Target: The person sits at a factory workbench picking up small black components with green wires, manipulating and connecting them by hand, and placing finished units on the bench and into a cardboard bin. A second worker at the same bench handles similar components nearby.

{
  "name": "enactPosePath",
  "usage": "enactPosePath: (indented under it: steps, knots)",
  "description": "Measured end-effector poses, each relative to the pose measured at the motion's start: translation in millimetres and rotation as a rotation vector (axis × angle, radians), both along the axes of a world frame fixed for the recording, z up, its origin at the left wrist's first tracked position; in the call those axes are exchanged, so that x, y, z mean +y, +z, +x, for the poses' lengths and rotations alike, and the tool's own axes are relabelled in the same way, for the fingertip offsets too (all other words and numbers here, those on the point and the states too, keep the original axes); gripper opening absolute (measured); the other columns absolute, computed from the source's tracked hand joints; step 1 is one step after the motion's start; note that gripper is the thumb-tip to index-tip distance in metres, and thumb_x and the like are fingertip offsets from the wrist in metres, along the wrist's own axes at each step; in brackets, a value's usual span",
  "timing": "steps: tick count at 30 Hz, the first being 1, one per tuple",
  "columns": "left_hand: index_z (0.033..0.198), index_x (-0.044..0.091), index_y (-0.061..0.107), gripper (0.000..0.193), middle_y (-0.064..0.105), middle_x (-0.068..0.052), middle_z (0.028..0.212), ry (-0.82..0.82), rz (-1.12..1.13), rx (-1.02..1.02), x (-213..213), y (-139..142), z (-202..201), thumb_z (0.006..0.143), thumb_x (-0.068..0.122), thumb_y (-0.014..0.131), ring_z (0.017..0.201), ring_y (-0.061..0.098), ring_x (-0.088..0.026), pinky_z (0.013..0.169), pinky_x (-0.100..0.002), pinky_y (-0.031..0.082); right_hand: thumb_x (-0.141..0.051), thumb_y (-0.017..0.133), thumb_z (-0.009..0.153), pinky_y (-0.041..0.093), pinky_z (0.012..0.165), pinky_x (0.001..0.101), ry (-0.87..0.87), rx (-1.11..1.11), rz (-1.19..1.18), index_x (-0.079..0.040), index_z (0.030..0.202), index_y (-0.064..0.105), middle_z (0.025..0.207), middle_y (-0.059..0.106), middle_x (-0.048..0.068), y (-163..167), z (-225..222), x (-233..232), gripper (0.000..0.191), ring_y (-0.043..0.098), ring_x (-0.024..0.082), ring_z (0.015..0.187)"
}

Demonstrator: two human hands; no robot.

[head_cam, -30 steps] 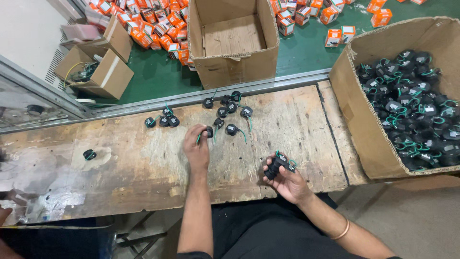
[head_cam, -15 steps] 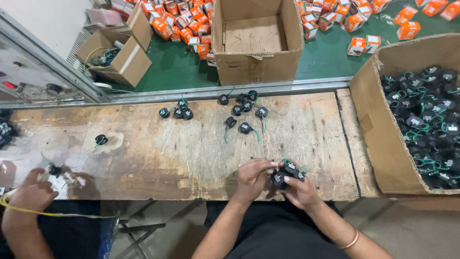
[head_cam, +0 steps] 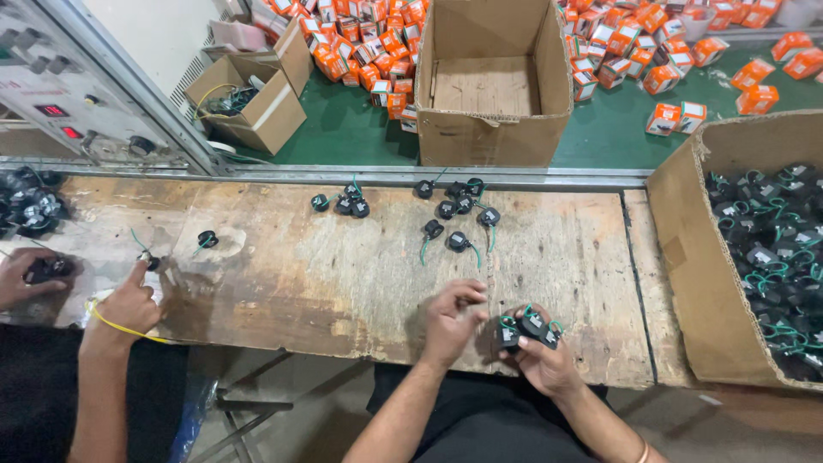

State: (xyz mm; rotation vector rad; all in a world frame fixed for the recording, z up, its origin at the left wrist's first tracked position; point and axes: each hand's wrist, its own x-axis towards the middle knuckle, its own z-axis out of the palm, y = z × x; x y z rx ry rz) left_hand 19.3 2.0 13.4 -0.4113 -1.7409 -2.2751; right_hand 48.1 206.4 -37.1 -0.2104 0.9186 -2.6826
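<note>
We worked at the worn tabletop (head_cam: 360,283), six o'clock edge. Our right hand (head_cam: 542,360) cupped several black parts (head_cam: 530,327); our left hand (head_cam: 453,319), at nine o'clock beside it, pinched nothing. Steady cupping kept wires untangled.

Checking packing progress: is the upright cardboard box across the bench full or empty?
Empty: the cardboard box shows only its bare bottom.

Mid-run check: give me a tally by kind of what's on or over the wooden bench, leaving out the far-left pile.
Loose black parts on the wooden bench: about 13
Held black parts in the right hand: about 3
Hands: 4, counting the left hand and a co-worker's hands
Cardboard box of parts: 1
Total: about 21
</note>
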Motion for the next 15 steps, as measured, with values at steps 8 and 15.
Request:
enactPosePath:
  steps: [8,15]
  knots:
    - [0.141,0.002,0.044,0.066,0.049,-0.019,0.139,0.520,-0.403,-0.093,-51,33,-79,0.087,0.012,0.080,0.126,0.050,-0.030,0.098,-0.043,0.045,-0.008,0.064,0.093,0.059,0.074,0.0386,0.033,-0.160,-0.261,-0.013,0.141,0.050,0.130,0.060,0.015,-3,-3,10,0.051,0.065,0.033,0.111]
    - [0.118,0.012,0.070,0.038,0.070,-0.007,0.131,0.549,-0.752,-0.011,-47,-1,-92,0.081,0.009,0.079,0.128,0.064,-0.030,0.109,-0.040,0.052,-0.008,0.066,0.090,0.058,0.076,0.0398,0.051,-0.179,-0.243,-0.013,0.139,0.052,0.126,0.061,0.011,-2,-1,8,0.051,0.066,0.031,0.107]
